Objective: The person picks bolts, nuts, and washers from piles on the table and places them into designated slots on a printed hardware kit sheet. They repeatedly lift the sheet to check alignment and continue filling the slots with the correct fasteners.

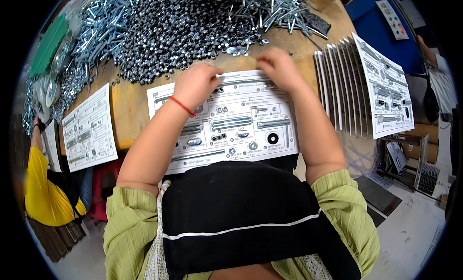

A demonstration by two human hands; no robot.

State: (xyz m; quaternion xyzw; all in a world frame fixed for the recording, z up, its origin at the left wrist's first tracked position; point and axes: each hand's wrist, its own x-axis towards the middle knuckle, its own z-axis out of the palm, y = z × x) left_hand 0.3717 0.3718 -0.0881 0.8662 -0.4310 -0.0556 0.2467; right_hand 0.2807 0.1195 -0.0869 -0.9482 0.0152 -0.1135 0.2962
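A white printed card (226, 157) lies before me, with bolts, nuts and washers on its marked fields. A round black washer (273, 138) sits at its right, and long bolts (231, 122) lie mid-card. Over the card's upper left part, my left hand (197, 83) is closed, fingertips pinched together; anything between them is too small to make out. My right hand (280, 70), blurred by motion, hovers at the card's top right edge with its fingers curled. Just beyond the hands is a large heap of dark nuts (178, 31).
Loose bolts (103, 29) are heaped at the far left, and more bolts (279, 9) at the back right. Upright filled cards (386, 87) stand in a row on the right. Another card (89, 128) lies left, near a person in a yellow top (48, 188).
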